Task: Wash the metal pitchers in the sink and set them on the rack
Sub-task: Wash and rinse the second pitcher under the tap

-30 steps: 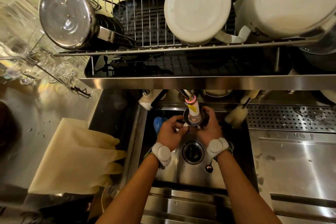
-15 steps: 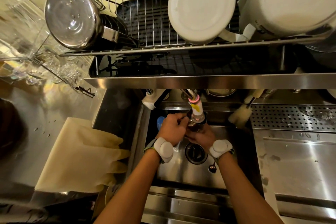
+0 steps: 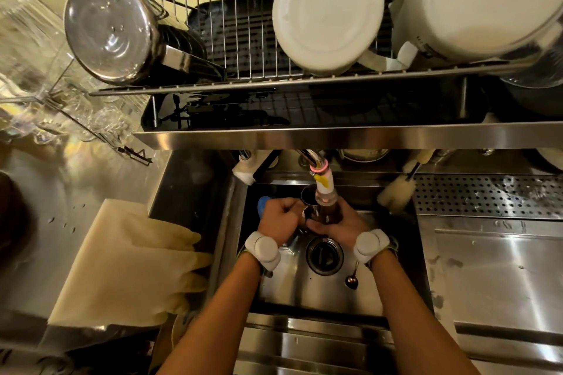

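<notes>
A small metal pitcher (image 3: 308, 201) is held under the faucet (image 3: 322, 179) in the steel sink (image 3: 304, 289). My left hand (image 3: 278, 219) grips its left side, fist closed near the handle. My right hand (image 3: 344, 221) cups it from the right and below. Much of the pitcher is hidden by my fingers and the faucet nozzle. Above, the wire rack (image 3: 243, 49) holds a shiny metal pitcher (image 3: 112, 30) upside down at its left, and two white pitchers (image 3: 327, 9) to the right.
Yellow rubber gloves (image 3: 131, 265) lie on the left counter. A spoon (image 3: 352, 280) rests by the drain (image 3: 324, 254). A bottle brush (image 3: 394, 195) leans at the sink's back right beside a perforated drain board (image 3: 487, 195). Glassware (image 3: 36, 70) stands at the far left.
My hands shifted the pitcher: from upright with its mouth under the nozzle to lower and tilted, with my right hand moving beneath it. The view drifted slightly.
</notes>
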A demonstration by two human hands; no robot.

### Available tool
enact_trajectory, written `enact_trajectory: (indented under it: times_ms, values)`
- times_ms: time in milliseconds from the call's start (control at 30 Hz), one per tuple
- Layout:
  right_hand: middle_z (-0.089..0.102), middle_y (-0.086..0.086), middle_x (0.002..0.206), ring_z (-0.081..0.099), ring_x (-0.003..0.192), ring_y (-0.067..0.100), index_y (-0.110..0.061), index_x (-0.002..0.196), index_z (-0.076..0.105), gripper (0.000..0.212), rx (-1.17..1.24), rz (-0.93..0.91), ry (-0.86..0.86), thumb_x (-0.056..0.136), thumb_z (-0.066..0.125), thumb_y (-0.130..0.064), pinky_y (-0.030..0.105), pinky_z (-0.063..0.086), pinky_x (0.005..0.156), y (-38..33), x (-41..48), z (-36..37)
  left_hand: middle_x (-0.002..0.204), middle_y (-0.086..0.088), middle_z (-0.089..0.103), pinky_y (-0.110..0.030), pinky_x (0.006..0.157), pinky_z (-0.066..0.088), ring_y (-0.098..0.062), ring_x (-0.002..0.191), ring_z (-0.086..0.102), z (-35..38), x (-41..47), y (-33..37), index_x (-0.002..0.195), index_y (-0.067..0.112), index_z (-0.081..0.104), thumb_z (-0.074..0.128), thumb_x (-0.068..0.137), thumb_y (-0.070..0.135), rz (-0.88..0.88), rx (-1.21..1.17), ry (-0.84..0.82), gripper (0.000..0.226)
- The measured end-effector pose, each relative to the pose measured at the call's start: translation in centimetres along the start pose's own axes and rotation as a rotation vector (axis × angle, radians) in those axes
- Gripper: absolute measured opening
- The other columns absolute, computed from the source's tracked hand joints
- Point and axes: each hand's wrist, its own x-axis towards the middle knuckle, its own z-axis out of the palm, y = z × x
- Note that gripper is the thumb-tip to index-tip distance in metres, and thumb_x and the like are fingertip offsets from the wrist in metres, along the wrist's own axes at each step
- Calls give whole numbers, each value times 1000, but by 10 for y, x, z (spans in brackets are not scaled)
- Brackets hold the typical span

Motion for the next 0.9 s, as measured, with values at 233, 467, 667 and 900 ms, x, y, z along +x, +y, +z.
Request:
enact_trajectory:
  times_ms: [233, 467, 667, 900]
  values:
    - [60, 4, 133, 61, 121, 26, -43, 145, 42, 111, -265, -74, 131, 45, 89, -60, 42, 51, 104, 0, 8, -12, 68, -8, 64, -17, 68, 50, -2, 60, 62, 13, -8, -20, 115, 9, 62, 50, 100, 8, 13, -153, -55, 20]
    - [60, 5, 135, 60, 124, 26, -39, 144, 45, 100, -276, -185, 215, 58, 94, -26, 43, 51, 104, -1, 7, -13, 78, -6, 72, -20, 78, 54, -11, 79, 70, 25, -20, -24, 129, 20, 55, 56, 97, 9, 98, -159, -35, 33]
    - [63, -13, 129, 60, 119, 3, -33, 137, 48, 79, -120, -287, 166, 72, 88, -10, 17, 48, 97, -6, 6, -6, 79, -2, 70, -20, 88, 53, -10, 86, 69, 27, -33, -14, 140, 18, 51, 56, 98, 13, 217, -109, 46, 43]
    - [66, -18, 117, 60, 106, -7, -29, 131, 47, 84, 42, -235, 103, 64, 96, -19, 14, 48, 92, -12, 2, 4, 74, 4, 63, -15, 75, 50, 1, 73, 62, 13, -22, -3, 133, 12, 58, 47, 102, 12, 218, -74, 105, 33]
